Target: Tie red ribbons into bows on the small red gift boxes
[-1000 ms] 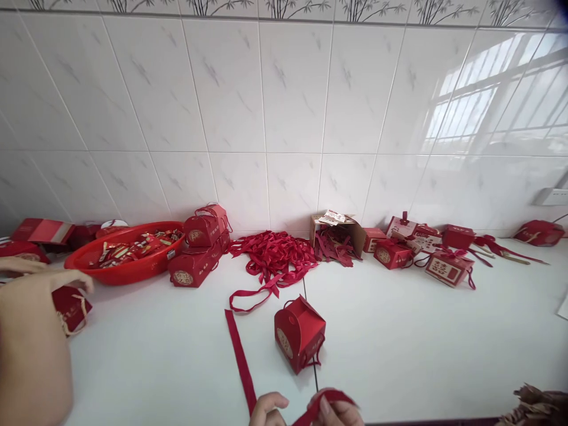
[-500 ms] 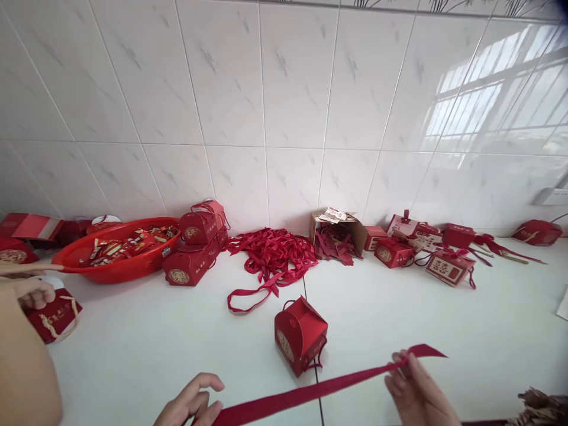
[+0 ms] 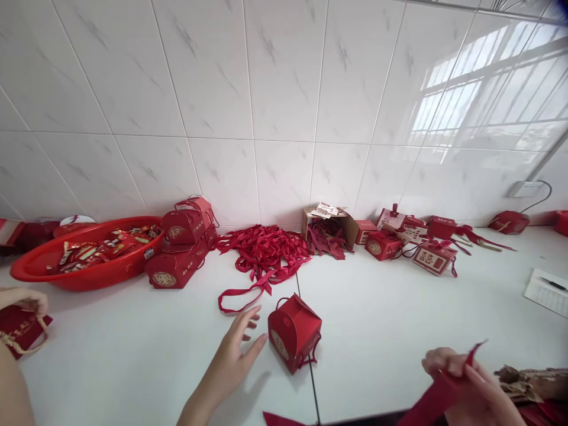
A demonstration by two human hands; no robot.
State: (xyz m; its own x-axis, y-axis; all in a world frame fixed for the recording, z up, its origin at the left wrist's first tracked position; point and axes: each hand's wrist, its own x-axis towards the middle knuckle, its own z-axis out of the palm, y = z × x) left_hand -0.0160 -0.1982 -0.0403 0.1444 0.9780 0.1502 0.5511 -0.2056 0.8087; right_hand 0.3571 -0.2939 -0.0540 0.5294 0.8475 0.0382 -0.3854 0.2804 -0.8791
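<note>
A small red gift box (image 3: 293, 334) with a round gold emblem and dark red cord handles stands on the white table in front of me. My left hand (image 3: 239, 349) is just to its left, fingers spread, apart from the box and holding nothing. At the lower right, my right hand (image 3: 465, 378) pinches a dark red ribbon (image 3: 432, 402). The ribbon hangs toward the table's front edge, and a pointed end of it shows at the bottom middle. Behind the box lies a heap of red ribbons (image 3: 270, 251), with one loop trailing forward.
At left are a red basin (image 3: 89, 278) of wrapped sweets and stacked red boxes (image 3: 177, 263). A co-worker's hand (image 3: 38, 302) holds a red bag with rope handles. An open carton (image 3: 350, 228), more boxes (image 3: 435, 257) and a notepad with pen (image 3: 544, 296) lie to the right.
My left hand has let go of the ribbon and moved up beside the red box. My right hand has moved right with the ribbon. The view has shifted rightward.
</note>
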